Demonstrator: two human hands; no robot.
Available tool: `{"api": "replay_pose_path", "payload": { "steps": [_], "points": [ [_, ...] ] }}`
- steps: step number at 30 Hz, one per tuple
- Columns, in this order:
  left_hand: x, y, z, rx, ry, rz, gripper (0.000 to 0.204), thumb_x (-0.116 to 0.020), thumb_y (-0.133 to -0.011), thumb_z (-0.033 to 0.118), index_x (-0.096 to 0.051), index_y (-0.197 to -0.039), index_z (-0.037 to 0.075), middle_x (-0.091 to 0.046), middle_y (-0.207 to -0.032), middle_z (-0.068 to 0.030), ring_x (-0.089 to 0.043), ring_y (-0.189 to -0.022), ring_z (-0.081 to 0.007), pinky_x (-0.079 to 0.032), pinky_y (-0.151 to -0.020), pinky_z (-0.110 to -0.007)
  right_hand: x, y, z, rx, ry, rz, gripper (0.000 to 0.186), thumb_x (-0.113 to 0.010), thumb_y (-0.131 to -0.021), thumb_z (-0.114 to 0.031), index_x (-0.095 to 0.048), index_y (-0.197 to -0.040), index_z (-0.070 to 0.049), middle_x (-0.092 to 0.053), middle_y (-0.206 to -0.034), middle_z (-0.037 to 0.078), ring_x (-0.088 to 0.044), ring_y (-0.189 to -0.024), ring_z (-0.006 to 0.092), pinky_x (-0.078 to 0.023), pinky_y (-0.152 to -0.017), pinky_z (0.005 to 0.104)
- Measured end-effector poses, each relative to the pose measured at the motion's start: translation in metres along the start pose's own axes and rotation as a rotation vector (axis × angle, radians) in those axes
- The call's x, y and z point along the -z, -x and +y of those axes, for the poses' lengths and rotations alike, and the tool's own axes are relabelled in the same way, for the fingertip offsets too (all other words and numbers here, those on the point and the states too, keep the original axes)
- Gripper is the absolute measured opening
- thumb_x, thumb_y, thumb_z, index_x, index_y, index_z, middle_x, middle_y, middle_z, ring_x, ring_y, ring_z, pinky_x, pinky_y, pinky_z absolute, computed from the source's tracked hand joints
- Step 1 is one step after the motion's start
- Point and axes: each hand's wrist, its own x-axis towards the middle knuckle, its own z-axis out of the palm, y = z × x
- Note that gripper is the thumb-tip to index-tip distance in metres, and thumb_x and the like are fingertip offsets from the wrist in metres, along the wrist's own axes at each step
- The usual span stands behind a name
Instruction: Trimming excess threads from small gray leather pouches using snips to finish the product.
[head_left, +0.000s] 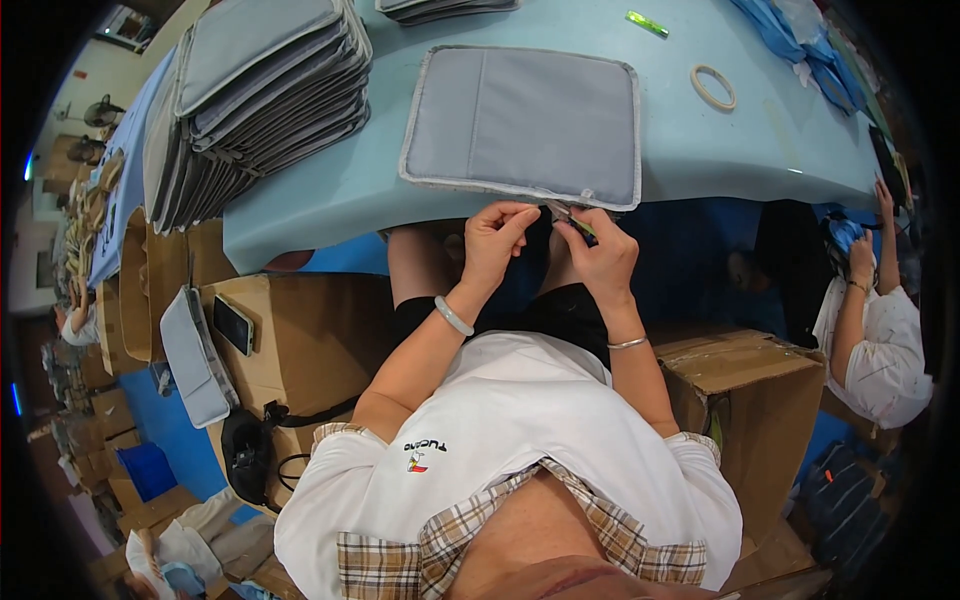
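Observation:
A grey padded fabric panel [540, 125] with light piping and a vertical seam lies on the table, its near edge at the table's front. Just below that edge, my left hand [492, 245] is closed in a pinch. Whatever its fingertips hold is too small to make out. Close beside it, my right hand [605, 255] grips a small tool [583, 226] with a yellow-green part. A dark metallic tip reaches toward the panel's edge, but the tool's exact kind is partly hidden by the fingers.
A tall stack of grey panels [275, 90] stands on the blue table [740, 140] at left. A tape roll [712, 88] and a green strip [648, 24] lie at right. Cardboard boxes [740, 365] flank me; a phone [233, 325] rests on the left one. A person [875, 320] works at right.

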Motion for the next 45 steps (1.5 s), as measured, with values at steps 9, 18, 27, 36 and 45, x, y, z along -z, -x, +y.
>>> {"api": "replay_pose_path", "payload": {
  "steps": [9,18,27,36,45],
  "points": [
    [0.006,0.003,-0.003,-0.209,-0.441,-0.036,0.014,-0.077,-0.082,0.012,-0.073,-0.092,0.005,-0.062,-0.062,0.0003,-0.051,-0.05,-0.0043,-0.04,-0.044,-0.022,0.006,0.003,0.004,-0.116,-0.151,-0.023,0.023,-0.079,-0.079,-0.021,-0.069,-0.087,-0.003,-0.071,-0.078,0.011,-0.07,-0.069,0.027,-0.052,-0.058,0.0307],
    [0.008,-0.023,0.009,-1.053,-1.206,-0.013,0.011,-0.078,-0.078,0.016,-0.069,-0.086,0.015,-0.057,-0.06,-0.0023,-0.055,-0.048,-0.0212,-0.043,-0.046,-0.031,0.021,0.017,0.011,-0.28,-0.217,-0.094,0.024,-0.08,-0.078,-0.018,-0.067,-0.086,0.0,-0.071,-0.08,0.013,-0.071,-0.071,0.0243,-0.052,-0.06,0.0289],
    [0.005,-0.024,0.012,-1.028,-1.097,-0.054,0.01,-0.077,-0.078,0.01,-0.067,-0.081,0.011,-0.064,-0.067,-0.0032,-0.062,-0.055,-0.0211,-0.047,-0.049,-0.03,0.021,0.013,0.009,-0.241,-0.206,-0.055,0.024,-0.081,-0.077,-0.019,-0.067,-0.085,-0.001,-0.071,-0.08,0.013,-0.07,-0.07,0.0249,-0.052,-0.06,0.029],
    [0.005,-0.016,0.007,-0.755,-0.881,-0.09,0.007,-0.075,-0.082,0.006,-0.07,-0.087,0.003,-0.066,-0.067,-0.0071,-0.062,-0.054,-0.0131,-0.047,-0.051,-0.025,0.015,0.011,0.007,-0.198,-0.202,-0.035,0.024,-0.081,-0.077,-0.013,-0.066,-0.089,0.002,-0.071,-0.08,0.012,-0.069,-0.071,0.0169,-0.052,-0.066,0.0265],
    [0.008,-0.016,0.011,-0.578,-0.784,-0.144,0.007,-0.072,-0.085,0.008,-0.07,-0.089,0.002,-0.063,-0.061,-0.0059,-0.057,-0.052,-0.0097,-0.043,-0.05,-0.023,0.011,0.011,0.012,-0.044,-0.043,0.062,0.024,-0.081,-0.076,-0.02,-0.067,-0.087,-0.005,-0.07,-0.077,0.01,-0.068,-0.067,0.0278,-0.051,-0.056,0.0307]
  ]
}}
